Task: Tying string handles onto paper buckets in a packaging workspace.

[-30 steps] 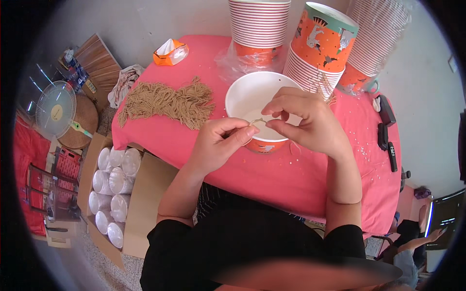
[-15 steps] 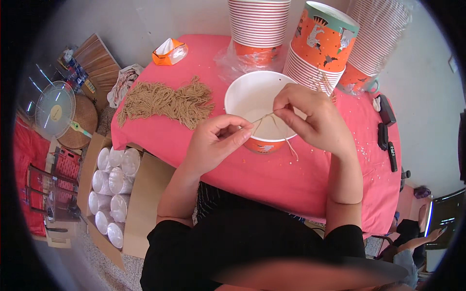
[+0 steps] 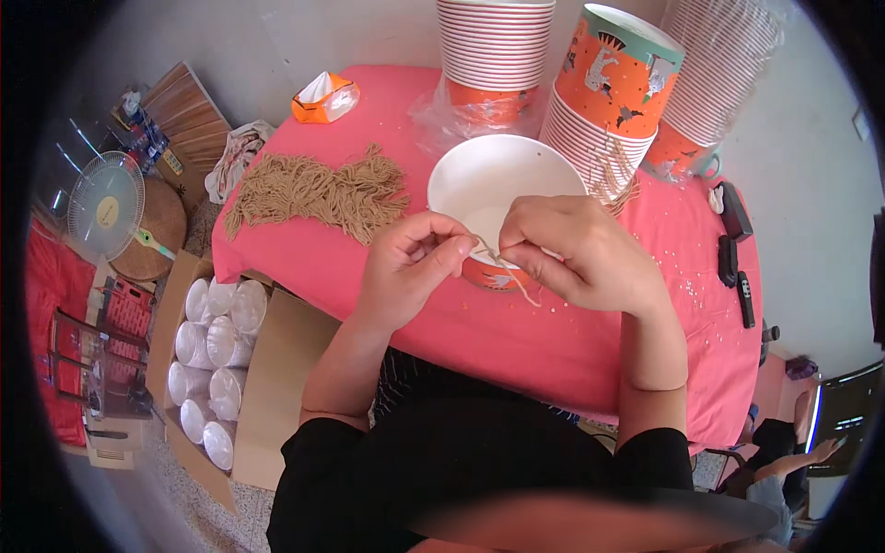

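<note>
One pink-covered table (image 3: 516,355). Three stacks of tubs (image 3: 496,46) along its far side. Open tub (image 3: 489,170), white inside, before stacks. Bundle of tan strands (image 3: 313,195) left of open tub. Right hand (image 3: 585,251), left hand (image 3: 415,267): thumb and fingertips of each pinched on thin cord (image 3: 522,287), spanning between them near open tub's near rim.

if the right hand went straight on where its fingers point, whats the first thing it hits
Likely the left hand, thumb and fingertips first, just past the tan cord that the right hand pinches. Depth is hard to judge here, so it might pass slightly above or below.
</note>
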The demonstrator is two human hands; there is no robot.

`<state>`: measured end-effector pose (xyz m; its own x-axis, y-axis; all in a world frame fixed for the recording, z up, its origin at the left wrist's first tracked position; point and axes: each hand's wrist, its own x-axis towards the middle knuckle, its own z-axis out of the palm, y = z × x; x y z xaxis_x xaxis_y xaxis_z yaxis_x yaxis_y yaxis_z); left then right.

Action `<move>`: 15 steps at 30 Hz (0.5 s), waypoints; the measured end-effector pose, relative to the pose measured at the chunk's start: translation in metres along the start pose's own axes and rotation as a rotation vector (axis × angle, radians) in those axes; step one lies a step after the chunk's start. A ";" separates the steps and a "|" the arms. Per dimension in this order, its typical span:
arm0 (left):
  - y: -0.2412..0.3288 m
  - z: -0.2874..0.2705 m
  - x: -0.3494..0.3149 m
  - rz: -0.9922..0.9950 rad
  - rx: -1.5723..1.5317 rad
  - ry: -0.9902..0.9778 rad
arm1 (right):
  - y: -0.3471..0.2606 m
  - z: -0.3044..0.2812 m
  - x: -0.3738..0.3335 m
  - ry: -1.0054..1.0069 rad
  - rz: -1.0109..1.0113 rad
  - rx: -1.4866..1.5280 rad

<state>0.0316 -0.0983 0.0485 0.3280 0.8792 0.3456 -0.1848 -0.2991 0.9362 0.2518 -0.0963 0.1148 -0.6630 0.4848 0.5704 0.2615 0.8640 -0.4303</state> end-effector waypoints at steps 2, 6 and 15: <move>-0.004 0.001 0.000 0.024 -0.003 -0.004 | 0.000 0.002 0.001 -0.018 0.012 0.014; -0.003 0.009 -0.002 0.051 0.048 0.016 | 0.005 0.010 0.004 0.027 -0.019 -0.020; -0.006 0.010 -0.003 0.086 0.175 0.008 | 0.009 0.013 0.005 0.084 -0.020 -0.082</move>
<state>0.0409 -0.1031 0.0420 0.3106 0.8502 0.4251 -0.0473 -0.4329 0.9002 0.2419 -0.0876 0.1048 -0.6084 0.4740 0.6366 0.3073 0.8802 -0.3617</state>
